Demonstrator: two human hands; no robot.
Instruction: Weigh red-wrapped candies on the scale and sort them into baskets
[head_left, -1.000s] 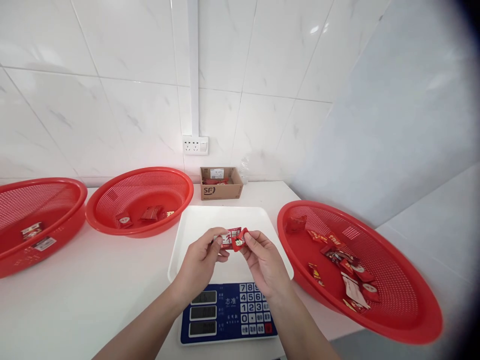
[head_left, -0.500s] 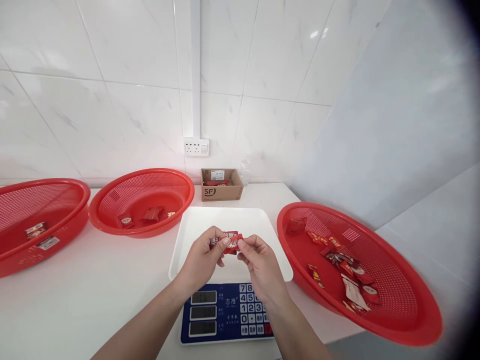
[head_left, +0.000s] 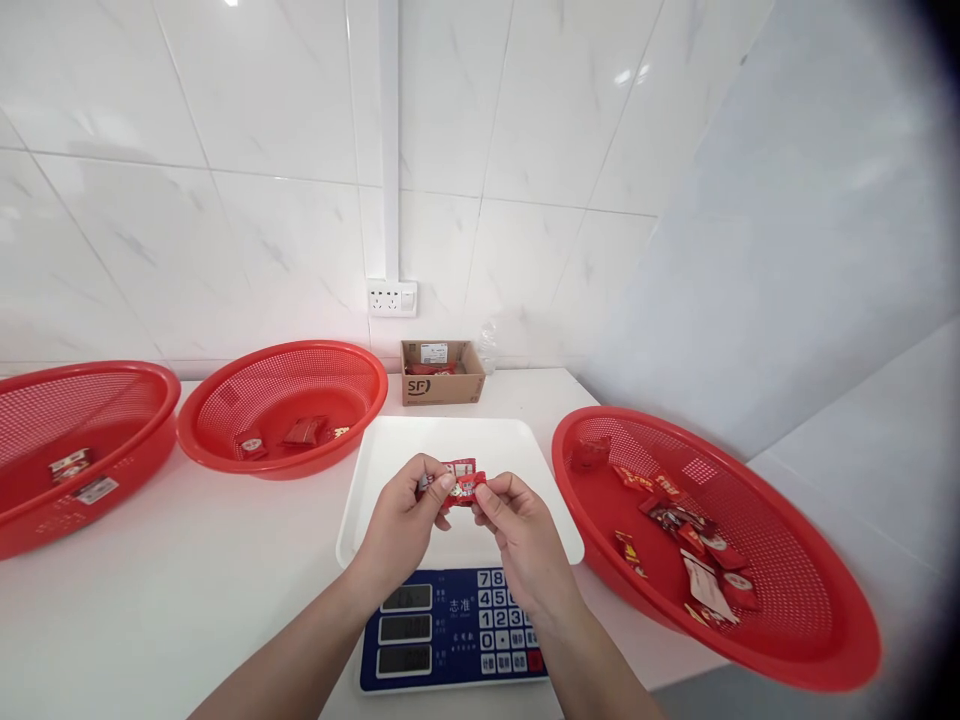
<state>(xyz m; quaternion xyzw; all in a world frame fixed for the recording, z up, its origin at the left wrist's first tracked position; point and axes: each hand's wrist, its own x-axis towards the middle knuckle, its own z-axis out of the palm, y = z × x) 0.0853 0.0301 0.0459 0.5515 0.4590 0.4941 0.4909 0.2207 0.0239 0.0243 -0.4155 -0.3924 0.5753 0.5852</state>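
Small red candy packets (head_left: pixel 466 486) are pinched between my two hands, over the white pan (head_left: pixel 480 437) of a weighing scale. My left hand (head_left: pixel 409 510) closes on their left side, thumb on top. The fingertips of my right hand (head_left: pixel 517 515) pinch the right end. How many packets are there I cannot tell, as the fingers cover part of them. Below the hands lies the scale's blue keypad panel (head_left: pixel 465 645) with its grey displays, partly hidden by my right forearm.
At right, a large red basket (head_left: pixel 810 590) holds several wrapped snacks (head_left: pixel 705 580). Two more red baskets, one in the middle left (head_left: pixel 225 400) and one at far left (head_left: pixel 142 375), hold a few packets. A cardboard box (head_left: pixel 442 390) stands by the wall, below a socket (head_left: pixel 392 298).
The packets have turned slightly between my fingers, and both hands stay nearly in place. The view has shifted a little.
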